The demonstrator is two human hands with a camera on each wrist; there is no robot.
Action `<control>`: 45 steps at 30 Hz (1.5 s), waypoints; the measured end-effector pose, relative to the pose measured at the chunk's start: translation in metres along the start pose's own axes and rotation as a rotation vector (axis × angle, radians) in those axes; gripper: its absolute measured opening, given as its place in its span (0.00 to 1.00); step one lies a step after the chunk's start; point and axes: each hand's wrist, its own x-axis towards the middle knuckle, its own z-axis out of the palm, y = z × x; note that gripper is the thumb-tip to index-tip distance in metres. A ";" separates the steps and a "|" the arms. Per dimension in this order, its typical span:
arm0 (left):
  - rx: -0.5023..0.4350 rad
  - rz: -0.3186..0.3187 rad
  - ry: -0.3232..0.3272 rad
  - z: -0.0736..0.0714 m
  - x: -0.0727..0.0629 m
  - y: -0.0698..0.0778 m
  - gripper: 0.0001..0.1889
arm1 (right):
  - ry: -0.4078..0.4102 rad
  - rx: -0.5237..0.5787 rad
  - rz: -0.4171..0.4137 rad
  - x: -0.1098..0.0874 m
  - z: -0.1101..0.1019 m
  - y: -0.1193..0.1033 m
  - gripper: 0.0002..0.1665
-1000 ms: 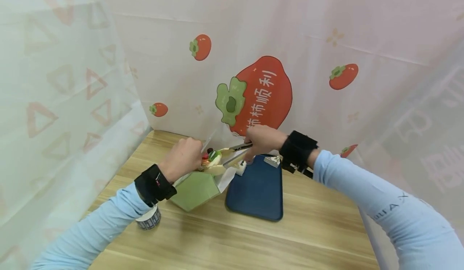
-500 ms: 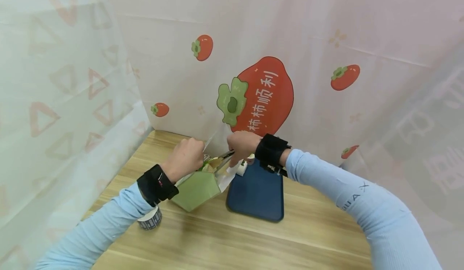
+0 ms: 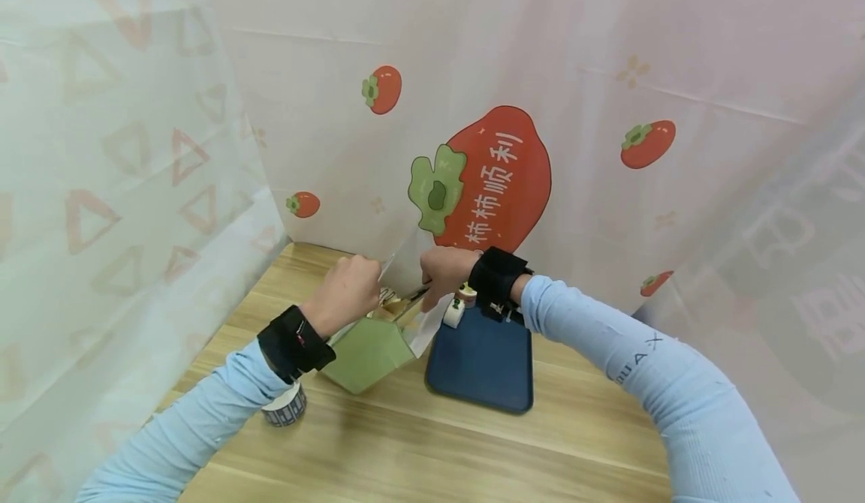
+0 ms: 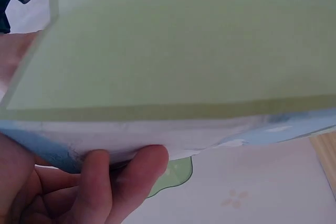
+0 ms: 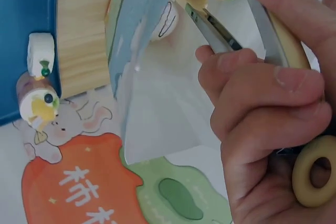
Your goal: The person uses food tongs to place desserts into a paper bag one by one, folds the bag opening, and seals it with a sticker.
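Observation:
An open paper bag (image 3: 368, 356) with a green front and white inside leans at the back left of the table. My left hand (image 3: 345, 293) pinches its upper edge; in the left wrist view, fingers (image 4: 149, 156) curl at the rim below the green panel. My right hand (image 3: 446, 274) holds tongs (image 5: 212, 31), whose tips reach into the bag's mouth. A pale brown piece lies at the tips; whether they grip it I cannot tell. A round white piece with dark lines (image 5: 167, 22) shows inside the bag.
Right of the bag lies a dark blue tray (image 3: 480, 368). On its far side are a small white cake piece (image 5: 40, 53) and a cup-shaped cake (image 5: 35, 97). A patterned tape roll (image 3: 285, 407) stands beside my left wrist. A printed curtain (image 3: 581, 60) hangs behind the table.
My right hand has moved left from over the tray to the bag, and the tongs have gone down into its mouth. The left hand has kept its hold on the bag's edge.

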 end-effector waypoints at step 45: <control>-0.049 -0.081 -0.061 -0.004 -0.006 -0.003 0.08 | 0.111 -0.092 0.171 -0.009 -0.015 0.014 0.31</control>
